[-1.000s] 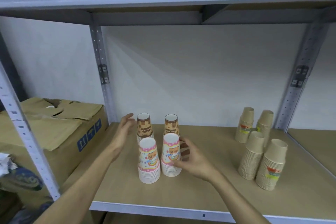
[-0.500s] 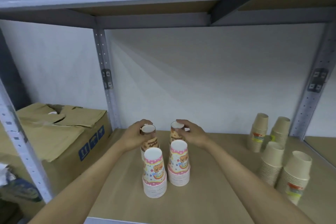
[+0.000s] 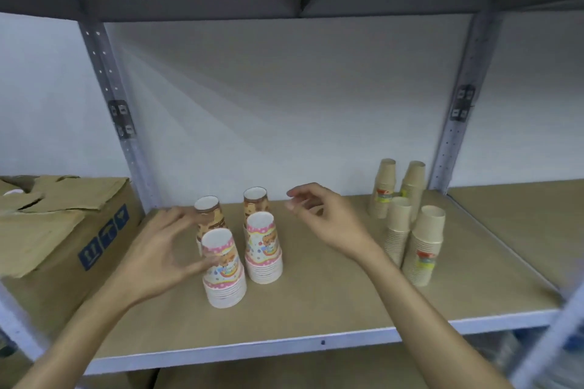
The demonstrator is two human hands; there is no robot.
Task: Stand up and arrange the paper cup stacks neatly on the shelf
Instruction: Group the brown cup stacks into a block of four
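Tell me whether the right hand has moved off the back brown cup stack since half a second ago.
Yes. The right hand has left the back right brown stack and now hangs open to its right, apart from it.

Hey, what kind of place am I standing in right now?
Probably a storeroom or stockroom. You face a grey metal rack with a bare board shelf, holding only stacks of paper cups: pink printed stacks and plain brown stacks. A worn cardboard box with handling marks sits in the next bay.
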